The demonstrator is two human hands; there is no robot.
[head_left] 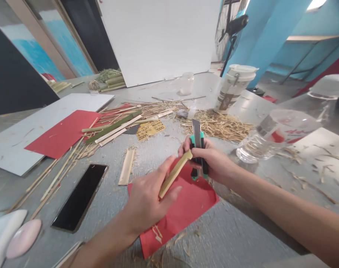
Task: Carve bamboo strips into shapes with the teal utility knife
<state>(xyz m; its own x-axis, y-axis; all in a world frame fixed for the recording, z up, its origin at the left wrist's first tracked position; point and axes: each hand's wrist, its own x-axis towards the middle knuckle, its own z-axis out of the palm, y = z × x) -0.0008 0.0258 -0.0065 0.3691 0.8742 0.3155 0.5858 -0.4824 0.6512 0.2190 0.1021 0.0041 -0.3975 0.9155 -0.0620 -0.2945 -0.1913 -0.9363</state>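
Note:
My left hand (147, 201) grips a short pale bamboo strip (175, 174), holding it slanted up to the right. My right hand (211, 160) is closed around a green and black utility knife (197, 143) with its blade pointing up and away. The strip's upper end meets my right thumb beside the knife. Both hands hover over a red paper sheet (186, 212) lying on the grey table (242, 238).
A black phone (80, 197) lies to the left, with another bamboo piece (126, 166) near it. Bamboo sticks (113, 126), shavings (222, 126), a second red sheet (63, 134), a white board (32, 134), a paper cup (233, 89) and a clear plastic container (275, 137) surround the hands.

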